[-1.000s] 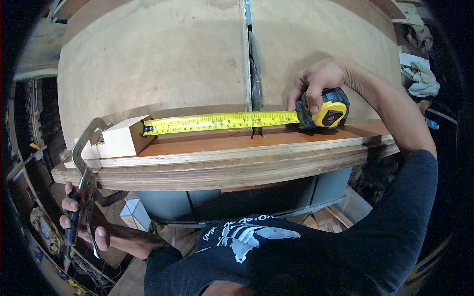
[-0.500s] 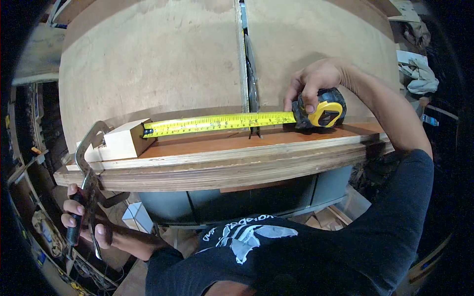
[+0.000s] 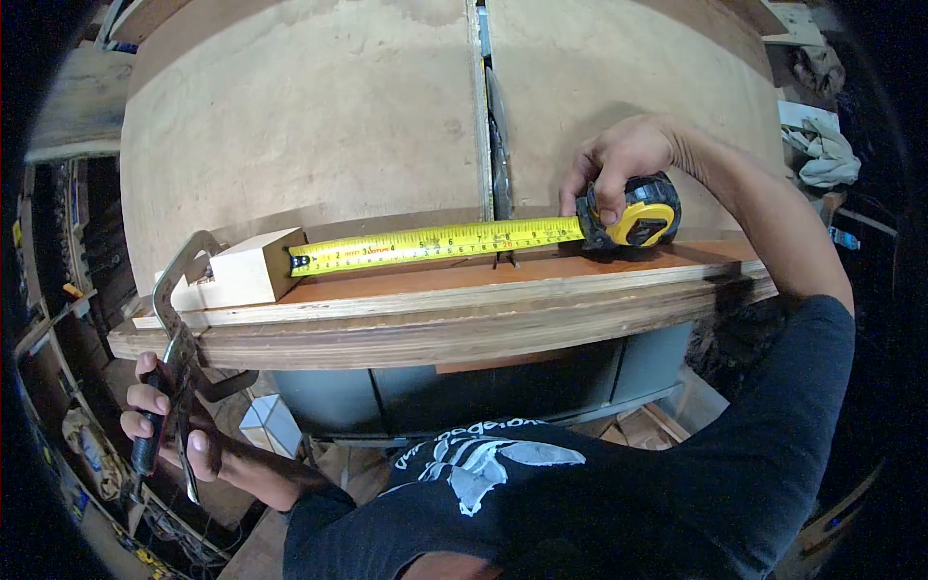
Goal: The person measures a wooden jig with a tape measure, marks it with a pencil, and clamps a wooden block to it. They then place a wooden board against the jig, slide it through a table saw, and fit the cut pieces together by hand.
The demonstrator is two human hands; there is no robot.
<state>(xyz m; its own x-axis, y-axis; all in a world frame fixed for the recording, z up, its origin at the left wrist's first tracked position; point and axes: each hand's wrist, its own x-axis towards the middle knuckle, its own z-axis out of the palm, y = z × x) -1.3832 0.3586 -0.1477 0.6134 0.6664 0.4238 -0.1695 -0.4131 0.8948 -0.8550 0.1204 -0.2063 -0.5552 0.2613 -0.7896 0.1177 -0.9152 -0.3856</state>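
Note:
My right hand [image 3: 619,166] grips the black and yellow case of a tape measure [image 3: 646,222] from above, near the right end of a reddish-brown board [image 3: 406,280]. Its yellow blade [image 3: 435,241] stretches left along the board, the hook end at the face of a pale wooden block [image 3: 256,269]. At the lower left, my left hand [image 3: 184,430] has its fingers curled round the dark handle of a metal clamp [image 3: 176,319]. The clamp's upper arm reaches over the block's left side; where its tip bears is partly hidden.
Behind the board lies a wide plywood table top [image 3: 300,116], with a saw blade [image 3: 500,145] standing in its middle slot. A thick wooden rail [image 3: 445,329] runs along the front edge. Shelves with clutter [image 3: 87,319] stand at left, and a pale cloth [image 3: 829,155] lies at right.
The view has shifted slightly. The tape blade's printed face is turned a little more toward me. Both hands keep their holds, and the block and clamp stay in place.

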